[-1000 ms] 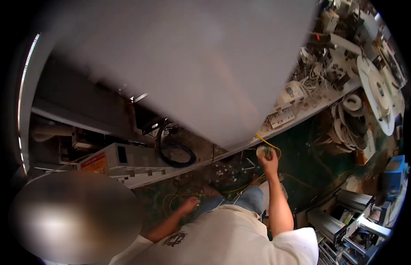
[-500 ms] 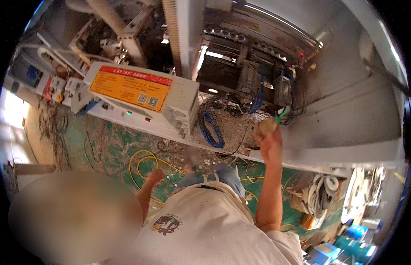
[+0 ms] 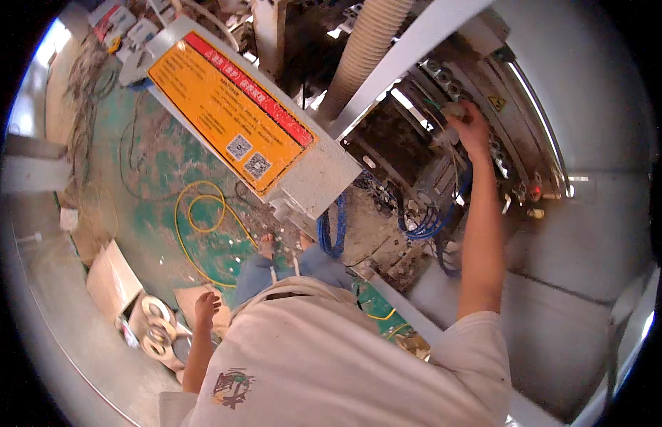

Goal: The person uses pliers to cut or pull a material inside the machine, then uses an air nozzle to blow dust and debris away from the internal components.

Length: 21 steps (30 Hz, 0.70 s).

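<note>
My right arm is stretched up into an open machine housing. In my right hand (image 3: 473,132) is a small pale tan object (image 3: 455,110) with a thin green end; its exact kind cannot be made out. The hand is closed around it, beside a row of round rollers (image 3: 445,75) and a dark metal plate (image 3: 391,135). Low at my left side hangs my left hand (image 3: 206,309), its fingers loosely bent and apart, with nothing in them.
A white box with an orange label (image 3: 231,114) juts out ahead, beside a ribbed hose (image 3: 363,53) and a white post (image 3: 416,57). Blue tubes (image 3: 333,228) hang below. A yellow hose (image 3: 178,220) coils on the green floor, left of tape rolls (image 3: 156,331).
My view has turned to the right. My right hand has moved farther into the machine, up to the rollers, with the tan object still in it. My left hand has lowered beside me.
</note>
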{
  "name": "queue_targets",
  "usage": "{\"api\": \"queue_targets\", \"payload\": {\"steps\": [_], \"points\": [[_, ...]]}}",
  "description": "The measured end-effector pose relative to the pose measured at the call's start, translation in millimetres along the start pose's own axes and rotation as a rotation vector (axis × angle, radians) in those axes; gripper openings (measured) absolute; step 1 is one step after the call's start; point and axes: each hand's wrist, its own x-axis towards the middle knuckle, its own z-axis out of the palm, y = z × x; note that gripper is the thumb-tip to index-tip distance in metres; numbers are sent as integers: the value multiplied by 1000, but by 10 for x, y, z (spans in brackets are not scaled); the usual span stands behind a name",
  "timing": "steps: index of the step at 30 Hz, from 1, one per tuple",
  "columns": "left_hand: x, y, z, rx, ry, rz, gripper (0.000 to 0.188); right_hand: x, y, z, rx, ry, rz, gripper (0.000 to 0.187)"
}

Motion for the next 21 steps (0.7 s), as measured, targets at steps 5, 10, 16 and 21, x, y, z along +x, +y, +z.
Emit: {"api": "queue_targets", "payload": {"steps": [5,10,16,21], "points": [[-543,-279,812,312,-25,271,35,576,-93,723,-216,-240,-206,59],[-578,-233,1096,456,21,124,33,791,230,1042,-249,-266,-429,54],[-492,-234,948,128,40,-7,37,845,186,1091,-285,-361,-398,55],[-507,-129,1036,101,42,8,36,805,332,928,-410,-389,-393,53]]}}
